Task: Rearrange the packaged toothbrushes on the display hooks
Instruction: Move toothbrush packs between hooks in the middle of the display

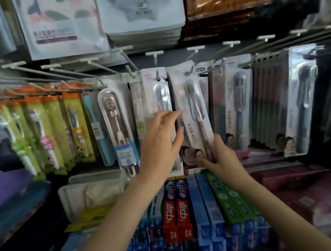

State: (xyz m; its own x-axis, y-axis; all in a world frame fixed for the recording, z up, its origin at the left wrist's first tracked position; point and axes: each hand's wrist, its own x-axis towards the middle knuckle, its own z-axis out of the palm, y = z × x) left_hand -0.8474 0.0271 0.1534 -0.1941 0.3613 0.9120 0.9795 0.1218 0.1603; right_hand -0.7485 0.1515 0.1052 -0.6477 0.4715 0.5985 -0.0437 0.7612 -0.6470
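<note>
A row of display hooks (pixel 154 54) carries packaged toothbrushes. My right hand (pixel 222 156) grips the bottom of a white toothbrush pack (pixel 192 106) that hangs tilted on a hook at the centre. My left hand (pixel 162 139) reaches up with fingers spread and relaxed; its fingertips touch the left edge of that pack and lie over the neighbouring white pack (pixel 156 89). Whether the tilted pack's hole sits fully on the hook is unclear.
Green and orange children's toothbrush packs (pixel 45 126) hang at the left, a clear-cased brush (pixel 118 125) beside them, blue and grey packs (pixel 239 102) at the right. Toothpaste boxes (pixel 176 209) lie stacked on the shelf below. Bagged goods (pixel 139 8) hang above.
</note>
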